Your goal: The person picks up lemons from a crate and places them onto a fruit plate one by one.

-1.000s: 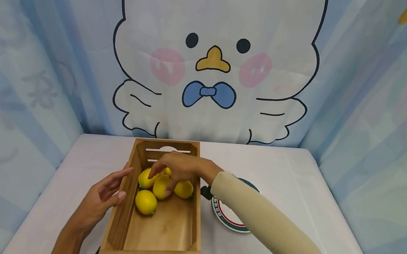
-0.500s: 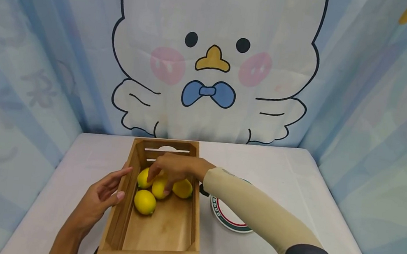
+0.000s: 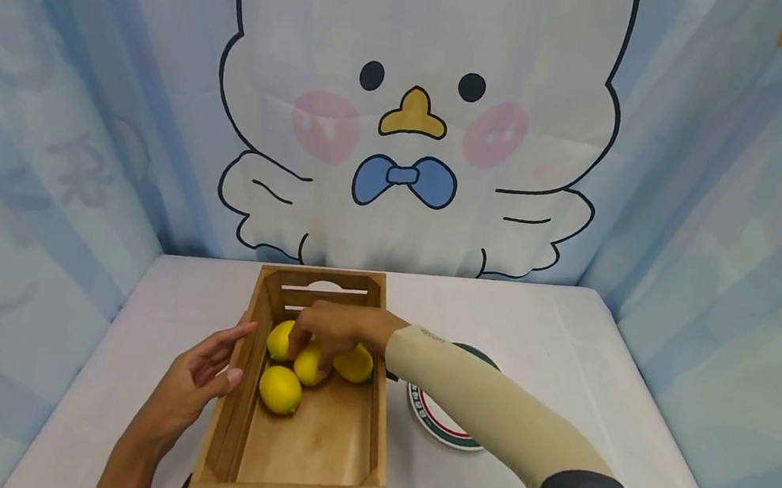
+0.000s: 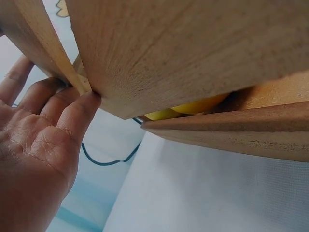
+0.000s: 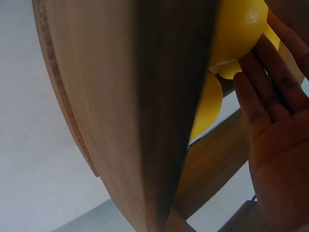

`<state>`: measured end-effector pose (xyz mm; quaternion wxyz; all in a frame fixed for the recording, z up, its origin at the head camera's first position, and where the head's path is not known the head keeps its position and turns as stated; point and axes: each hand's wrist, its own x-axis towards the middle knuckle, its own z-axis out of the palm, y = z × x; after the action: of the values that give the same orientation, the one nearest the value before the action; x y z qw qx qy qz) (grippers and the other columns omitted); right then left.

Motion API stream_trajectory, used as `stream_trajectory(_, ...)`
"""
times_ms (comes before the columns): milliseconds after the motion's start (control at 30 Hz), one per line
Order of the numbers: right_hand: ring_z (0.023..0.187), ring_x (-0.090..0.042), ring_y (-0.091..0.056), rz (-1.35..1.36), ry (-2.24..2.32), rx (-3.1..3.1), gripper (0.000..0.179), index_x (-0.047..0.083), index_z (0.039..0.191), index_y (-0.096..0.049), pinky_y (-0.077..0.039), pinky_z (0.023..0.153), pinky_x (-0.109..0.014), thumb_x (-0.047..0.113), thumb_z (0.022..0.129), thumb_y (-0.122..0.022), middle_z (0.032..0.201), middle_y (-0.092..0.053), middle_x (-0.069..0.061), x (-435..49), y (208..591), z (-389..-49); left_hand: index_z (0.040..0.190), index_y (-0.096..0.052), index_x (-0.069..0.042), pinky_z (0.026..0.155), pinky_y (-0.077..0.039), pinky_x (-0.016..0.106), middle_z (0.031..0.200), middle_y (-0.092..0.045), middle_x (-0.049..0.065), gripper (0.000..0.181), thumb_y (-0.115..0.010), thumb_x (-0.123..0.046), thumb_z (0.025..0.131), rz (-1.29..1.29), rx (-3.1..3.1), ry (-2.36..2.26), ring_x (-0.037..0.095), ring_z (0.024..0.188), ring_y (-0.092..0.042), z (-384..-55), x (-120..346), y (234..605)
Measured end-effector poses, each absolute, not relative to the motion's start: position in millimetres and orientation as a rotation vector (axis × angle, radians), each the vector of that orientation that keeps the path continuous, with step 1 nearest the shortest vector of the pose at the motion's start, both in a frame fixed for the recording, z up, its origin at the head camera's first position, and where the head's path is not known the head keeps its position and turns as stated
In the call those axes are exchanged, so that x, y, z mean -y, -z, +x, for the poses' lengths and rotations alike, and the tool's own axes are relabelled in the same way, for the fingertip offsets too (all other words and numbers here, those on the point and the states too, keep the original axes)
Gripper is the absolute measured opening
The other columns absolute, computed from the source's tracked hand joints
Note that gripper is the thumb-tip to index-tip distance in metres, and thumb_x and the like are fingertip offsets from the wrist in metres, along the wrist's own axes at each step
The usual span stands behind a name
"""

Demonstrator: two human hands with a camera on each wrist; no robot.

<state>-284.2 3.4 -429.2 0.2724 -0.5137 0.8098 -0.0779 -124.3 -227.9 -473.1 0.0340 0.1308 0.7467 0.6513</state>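
Inside the wooden crate [image 3: 311,458] lie several yellow lemons, bunched towards the far half. My right hand [image 3: 335,330] reaches down over them from the right, its fingers and thumb on either side of a middle lemon [image 3: 307,365]. In the right wrist view, the fingers of the right hand [image 5: 282,145] lie against a lemon [image 5: 241,29]; the far side of the grip is hidden. Another lemon [image 3: 280,390] sits nearer the front by the left wall. My left hand [image 3: 191,378] rests on the crate's left side, fingertips touching its slats in the left wrist view.
Right of the crate stands a round plate [image 3: 439,432] with a green and red rim, partly covered by my right forearm. A white cloth [image 3: 552,348] covers the table. Printed curtains [image 3: 399,237] close off the back and both sides.
My right hand has sunk a little lower among the lemons and its fingers have drawn in around the middle one. The left hand and the crate keep their places.
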Motion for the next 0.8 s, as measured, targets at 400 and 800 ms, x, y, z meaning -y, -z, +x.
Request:
stream_trajectory(400,0.117,-0.008,-0.061,-1.44,0.138,-2.167,0.053,0.023,0.13,-0.076,-0.048,0.107,-0.018,0.018,0.081,-0.095,0.134,-0.071,0.009,-4.3,433.0,-283.4,0.164,-0.04,-0.012,0.112,-0.036,0.006,0.175,-0.033,0.012,0.059,-0.055,-0.003,0.108,0.41,-2.307,-2.003,-0.013,0.149,-0.034,-125.0,227.7,472.4)
stream_trajectory(800,0.123,-0.009,-0.059,-1.49,0.079,-2.183,0.053,0.02,0.14,-0.07,-0.044,0.113,-0.02,0.014,0.09,-0.087,0.139,-0.07,0.007,-7.6,431.7,-278.0,0.165,-0.04,-0.013,0.112,-0.035,0.005,0.175,-0.032,0.012,0.059,-0.056,-0.004,0.109,0.401,-2.312,-1.99,-0.012,0.15,-0.033,-125.4,227.5,470.8)
